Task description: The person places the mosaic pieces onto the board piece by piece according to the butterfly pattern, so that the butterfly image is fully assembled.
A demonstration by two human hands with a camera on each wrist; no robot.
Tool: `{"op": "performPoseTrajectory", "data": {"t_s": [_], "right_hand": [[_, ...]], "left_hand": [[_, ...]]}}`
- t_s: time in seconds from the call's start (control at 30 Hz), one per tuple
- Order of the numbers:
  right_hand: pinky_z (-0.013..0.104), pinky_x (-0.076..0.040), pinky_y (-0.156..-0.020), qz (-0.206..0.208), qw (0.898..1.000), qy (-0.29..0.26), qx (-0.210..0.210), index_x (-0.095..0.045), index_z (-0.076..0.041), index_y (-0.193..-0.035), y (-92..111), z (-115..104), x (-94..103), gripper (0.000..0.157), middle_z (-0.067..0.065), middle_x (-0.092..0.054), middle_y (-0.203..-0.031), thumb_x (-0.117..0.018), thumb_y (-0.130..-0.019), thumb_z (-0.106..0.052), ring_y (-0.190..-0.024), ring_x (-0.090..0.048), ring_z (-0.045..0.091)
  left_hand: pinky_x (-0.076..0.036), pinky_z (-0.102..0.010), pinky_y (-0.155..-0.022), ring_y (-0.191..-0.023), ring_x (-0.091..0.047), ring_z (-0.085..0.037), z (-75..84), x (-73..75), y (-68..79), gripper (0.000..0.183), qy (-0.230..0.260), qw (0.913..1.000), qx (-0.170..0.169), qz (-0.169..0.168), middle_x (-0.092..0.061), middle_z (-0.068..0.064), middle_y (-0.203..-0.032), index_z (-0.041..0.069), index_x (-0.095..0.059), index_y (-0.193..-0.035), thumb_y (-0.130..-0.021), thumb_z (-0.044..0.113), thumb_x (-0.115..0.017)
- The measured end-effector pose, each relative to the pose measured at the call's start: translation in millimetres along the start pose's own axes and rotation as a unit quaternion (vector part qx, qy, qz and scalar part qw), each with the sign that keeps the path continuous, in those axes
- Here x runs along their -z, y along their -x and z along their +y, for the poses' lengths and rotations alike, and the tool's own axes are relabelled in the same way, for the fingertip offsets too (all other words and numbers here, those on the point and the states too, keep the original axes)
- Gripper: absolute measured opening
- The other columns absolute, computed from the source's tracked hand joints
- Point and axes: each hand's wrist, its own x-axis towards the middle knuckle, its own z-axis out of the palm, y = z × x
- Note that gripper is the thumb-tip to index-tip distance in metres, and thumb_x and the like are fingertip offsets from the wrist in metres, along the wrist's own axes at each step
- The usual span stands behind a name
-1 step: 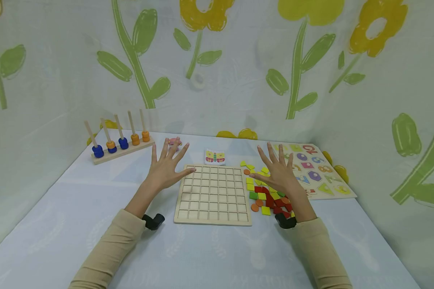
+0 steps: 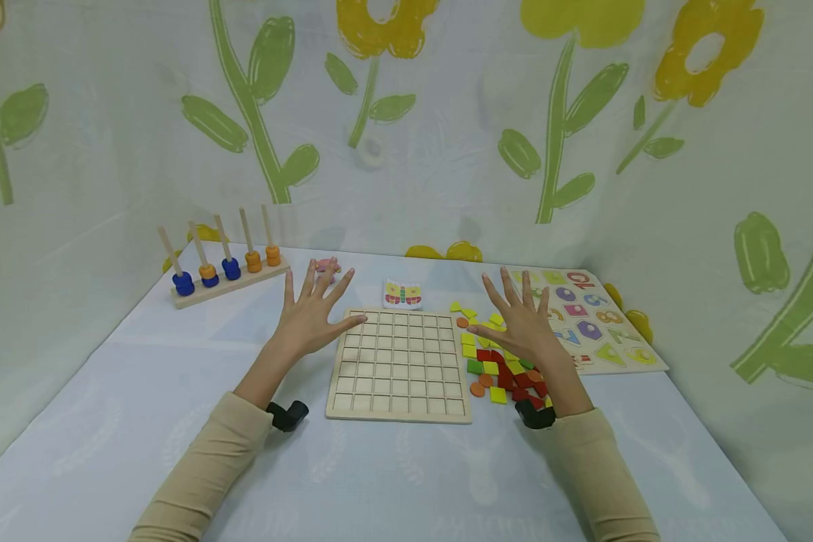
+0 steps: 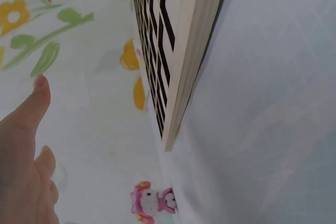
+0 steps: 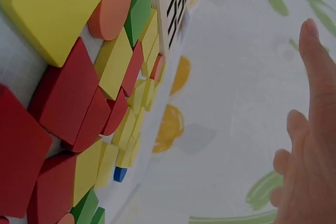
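Note:
My left hand (image 2: 309, 320) is raised with fingers spread, its thumb over the upper left corner of a wooden grid board (image 2: 400, 418). The board's squares hold no pieces. On the other side, my right hand (image 2: 520, 325) is also spread wide, above a pile of coloured blocks (image 2: 505, 376). Neither hand holds anything. Yellow, red, green and orange blocks lie loosely right of the board, partly hidden by the right hand; a blue piece (image 4: 120, 174) shows in the right wrist view. Behind the board sits a small card with a butterfly pattern (image 2: 403, 295).
At the back left stands a wooden peg counter (image 2: 230, 287) with blue and orange beads. A pink figurine (image 3: 151, 203) is beyond the left hand. A number and shape puzzle board (image 2: 606, 324) lies at the right. Flower-printed cloth walls (image 2: 447, 150) border the table.

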Motion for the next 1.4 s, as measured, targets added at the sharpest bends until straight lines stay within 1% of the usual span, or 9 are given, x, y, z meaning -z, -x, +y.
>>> {"op": "performPoseTrajectory", "data": {"t_s": [0.2,0.4,0.63,0.83,0.97,1.03,1.1,1.2,1.4], "right_hand": [[0.069,0.014,-0.105,-0.003,1.000,0.003,0.002,-0.004,-0.027,-0.156,0.7,1.8,-0.5,0.094,0.013,0.005,-0.161,-0.050,-0.086,-0.070,-0.142,0.020,0.041],[0.067,0.018,-0.104,-0.002,1.000,-0.028,0.009,-0.007,-0.024,-0.157,1.3,4.9,-0.4,0.091,0.015,0.004,-0.161,-0.056,-0.089,-0.061,-0.142,0.018,0.041],[0.071,0.009,-0.105,-0.026,0.996,-0.081,0.015,-0.012,-0.022,-0.156,-4.1,10.7,-4.2,0.089,0.017,-0.006,-0.160,-0.058,-0.089,-0.058,-0.142,0.012,0.045],[0.072,-0.004,-0.106,-0.050,0.989,-0.129,0.042,-0.019,-0.015,-0.155,-11.2,11.3,-5.8,0.084,0.021,-0.014,-0.158,-0.064,-0.091,-0.046,-0.140,0.001,0.053],[0.070,-0.013,-0.107,-0.080,0.984,-0.145,0.057,-0.028,-0.009,-0.152,-21.3,13.4,-5.0,0.076,0.022,-0.024,-0.155,-0.065,-0.092,-0.036,-0.140,-0.011,0.052],[0.066,-0.024,-0.106,-0.103,0.982,-0.151,0.054,-0.035,-0.007,-0.150,-27.7,15.8,-5.0,0.069,0.022,-0.033,-0.151,-0.066,-0.093,-0.031,-0.134,-0.030,0.051],[0.061,-0.033,-0.104,-0.123,0.979,-0.153,0.049,-0.043,-0.006,-0.145,-34.6,19.0,-5.7,0.061,0.021,-0.043,-0.145,-0.066,-0.093,-0.028,-0.129,-0.041,0.047],[0.055,-0.041,-0.099,-0.141,0.976,-0.160,0.050,-0.053,-0.002,-0.137,-46.1,24.4,-7.1,0.049,0.022,-0.054,-0.135,-0.064,-0.094,-0.022,-0.118,-0.053,0.043],[0.048,-0.050,-0.090,-0.150,0.970,-0.186,0.042,-0.063,0.001,-0.124,-69.8,33.5,-14.2,0.034,0.019,-0.065,-0.118,-0.063,-0.095,-0.015,-0.110,-0.060,0.036]], "left_hand": [[0.021,-0.057,-0.107,-0.142,0.025,-0.027,0.2,-0.5,-0.6,0.088,0.003,1.0000,-0.002,-0.004,0.006,-0.007,-0.162,0.025,-0.009,-0.157,-0.089,0.069,-0.045],[0.026,-0.053,-0.106,-0.143,0.023,-0.028,-4.0,2.8,2.7,0.091,0.015,0.9998,-0.008,-0.013,0.004,-0.008,-0.162,0.023,-0.006,-0.157,-0.089,0.068,-0.046],[0.021,-0.056,-0.108,-0.146,0.006,-0.036,-11.6,12.1,9.5,0.101,0.049,0.9949,-0.039,-0.078,-0.007,-0.016,-0.160,0.010,-0.007,-0.156,-0.086,0.065,-0.056],[0.002,-0.060,-0.113,-0.144,-0.005,-0.043,-21.8,6.9,10.2,0.106,0.081,0.9797,-0.075,-0.167,-0.010,-0.023,-0.158,-0.003,-0.012,-0.152,-0.084,0.058,-0.065],[-0.008,-0.058,-0.113,-0.142,-0.006,-0.047,-26.7,-1.9,8.8,0.106,0.135,0.9545,-0.080,-0.254,-0.010,-0.029,-0.156,-0.009,-0.010,-0.150,-0.085,0.051,-0.069],[-0.008,-0.056,-0.114,-0.143,-0.003,-0.046,-28.1,-6.9,8.8,0.107,0.160,0.9398,-0.074,-0.293,-0.007,-0.029,-0.156,-0.009,-0.008,-0.150,-0.084,0.049,-0.070],[-0.008,-0.055,-0.115,-0.143,-0.002,-0.045,-29.6,-10.8,9.4,0.108,0.175,0.9314,-0.075,-0.310,-0.005,-0.029,-0.156,-0.008,-0.009,-0.150,-0.083,0.048,-0.072],[-0.009,-0.053,-0.115,-0.144,-0.004,-0.043,-31.4,-15.3,10.3,0.107,0.179,0.9315,-0.081,-0.306,-0.006,-0.027,-0.156,-0.007,-0.013,-0.151,-0.082,0.047,-0.074],[-0.013,-0.052,-0.115,-0.144,-0.011,-0.039,-35.6,-17.2,10.0,0.102,0.182,0.9372,-0.083,-0.286,-0.012,-0.024,-0.157,-0.001,-0.020,-0.151,-0.080,0.046,-0.076]]}}
